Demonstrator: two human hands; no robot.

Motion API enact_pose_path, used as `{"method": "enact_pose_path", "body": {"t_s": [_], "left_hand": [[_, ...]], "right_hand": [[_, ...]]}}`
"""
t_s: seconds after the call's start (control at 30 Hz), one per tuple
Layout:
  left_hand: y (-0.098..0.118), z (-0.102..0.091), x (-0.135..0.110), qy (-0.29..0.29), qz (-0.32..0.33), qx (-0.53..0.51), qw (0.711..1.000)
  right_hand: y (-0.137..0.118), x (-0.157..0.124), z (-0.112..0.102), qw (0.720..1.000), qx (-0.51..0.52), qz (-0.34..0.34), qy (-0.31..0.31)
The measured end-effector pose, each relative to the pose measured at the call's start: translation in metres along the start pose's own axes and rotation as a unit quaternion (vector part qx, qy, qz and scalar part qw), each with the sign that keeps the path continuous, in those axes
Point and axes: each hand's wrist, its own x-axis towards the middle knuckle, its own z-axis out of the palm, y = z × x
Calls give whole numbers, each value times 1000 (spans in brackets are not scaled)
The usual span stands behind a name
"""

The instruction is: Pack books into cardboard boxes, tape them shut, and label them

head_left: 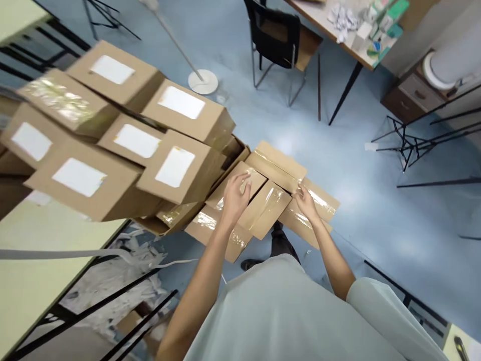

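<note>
Several closed cardboard boxes [265, 208] with clear tape along their tops stand packed together in front of me. My left hand [236, 194] lies over one taped box [251, 176] at the left of this group, thumb and fingers apart. At the group's right side, my right hand [305, 201] has its fingers curled at the corner of another box [280, 163], where several boxes meet. The undersides of the boxes are hidden.
Left of the group, several larger boxes with white labels [79, 176] are piled over a pale table [45, 281]. Shredded white paper [112, 296] lies below. A black chair [274, 35], a stand's round base [203, 81] and a cluttered desk [319, 15] are farther off.
</note>
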Motion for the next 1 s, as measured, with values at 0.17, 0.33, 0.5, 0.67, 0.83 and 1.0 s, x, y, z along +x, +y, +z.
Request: {"method": "enact_pose_path", "body": {"t_s": [0.17,0.33,0.5,0.67,0.83,1.0], "left_hand": [[-4,-98,-112,157,-69,-49,984],[-37,-183,-232,328,-134,-45,934],[-71,-215,-367,455,-187,-98,865],[-103,-225,-491,544,-223,-139,797],[-117,-258,-619,632,-231,-122,730],[-111,-266,-739,751,-268,-77,598]], "right_hand": [[-38,-70,23,994,-7,-77,-73],[-83,-138,85,973,-8,-158,-169],[-117,-223,167,937,-11,-213,-277],[-131,-329,239,879,-43,-273,-388],[-125,-441,316,810,-95,-293,-500],[-109,-549,404,680,-141,-325,-642]]}}
